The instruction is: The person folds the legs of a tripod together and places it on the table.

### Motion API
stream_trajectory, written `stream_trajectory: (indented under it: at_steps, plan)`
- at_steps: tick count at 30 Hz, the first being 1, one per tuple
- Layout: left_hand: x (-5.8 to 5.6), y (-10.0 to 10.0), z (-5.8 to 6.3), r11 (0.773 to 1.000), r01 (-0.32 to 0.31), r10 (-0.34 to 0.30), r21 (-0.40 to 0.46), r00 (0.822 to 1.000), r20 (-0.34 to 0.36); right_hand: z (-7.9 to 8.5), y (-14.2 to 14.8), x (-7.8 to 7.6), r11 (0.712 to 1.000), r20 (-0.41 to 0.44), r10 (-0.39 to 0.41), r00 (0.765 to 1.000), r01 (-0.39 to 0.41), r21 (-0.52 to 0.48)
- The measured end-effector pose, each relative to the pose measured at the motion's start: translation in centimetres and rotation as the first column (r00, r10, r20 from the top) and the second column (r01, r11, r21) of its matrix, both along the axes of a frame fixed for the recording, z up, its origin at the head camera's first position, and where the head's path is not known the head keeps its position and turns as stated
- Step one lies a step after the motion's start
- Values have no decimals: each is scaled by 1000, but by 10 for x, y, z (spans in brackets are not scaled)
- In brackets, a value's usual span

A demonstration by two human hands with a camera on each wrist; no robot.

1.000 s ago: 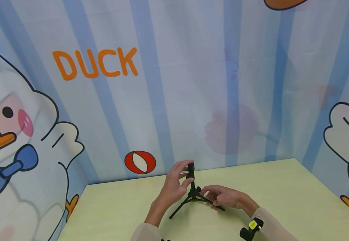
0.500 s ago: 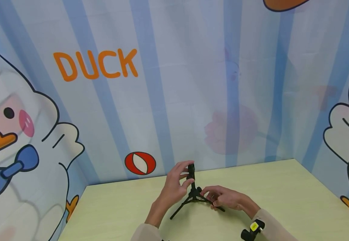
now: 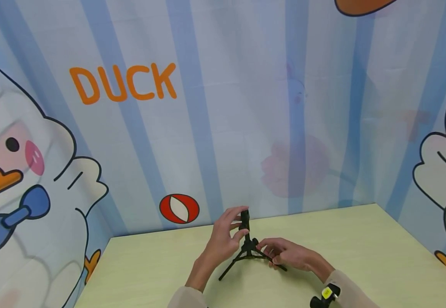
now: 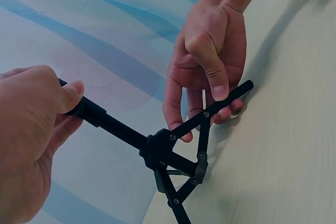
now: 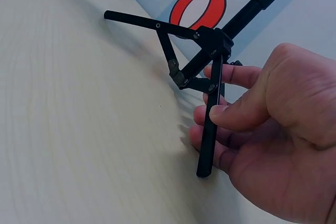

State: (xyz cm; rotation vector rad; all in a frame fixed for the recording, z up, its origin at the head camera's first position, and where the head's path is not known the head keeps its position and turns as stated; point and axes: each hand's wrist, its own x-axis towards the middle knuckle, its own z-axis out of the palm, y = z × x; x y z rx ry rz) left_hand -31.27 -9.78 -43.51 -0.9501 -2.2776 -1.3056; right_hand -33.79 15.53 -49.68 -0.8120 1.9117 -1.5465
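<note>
A small black tripod (image 3: 249, 247) stands with its legs spread over the pale table. My left hand (image 3: 223, 237) grips the top of its upright post, thumb on one side and fingers on the other. Lower down, my right hand (image 3: 290, 253) pinches one tripod leg (image 5: 209, 145) between thumb and fingers. In the left wrist view the right thumb lies along that leg, near its foot. Hinged braces (image 4: 202, 153) join the legs to the lower end of the post. Another leg (image 5: 131, 19) reaches out to the side in the right wrist view.
The pale wooden table (image 3: 150, 265) reaches back to a striped blue fabric backdrop (image 3: 238, 107) with printed ducks and orange lettering. A printed red and white ball (image 3: 179, 208) shows just behind the table's back edge. A small black device (image 3: 325, 295) sits on the right wrist.
Both hands keep the same hold on the tripod. The view has shifted very slightly; otherwise nothing visibly differs.
</note>
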Motion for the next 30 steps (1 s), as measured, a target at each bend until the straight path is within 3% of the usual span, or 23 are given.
stream_trajectory:
  at_steps: [17,30]
  plan:
    - [1,-1,2,1000,1,-1,3,1000,8,-11,-4,0,995,-127,-32,991,20,-99]
    - [1,-1,3,1000,10,-10,13,1000,-9,-11,-9,5,988,-133,-129,983,116,-99]
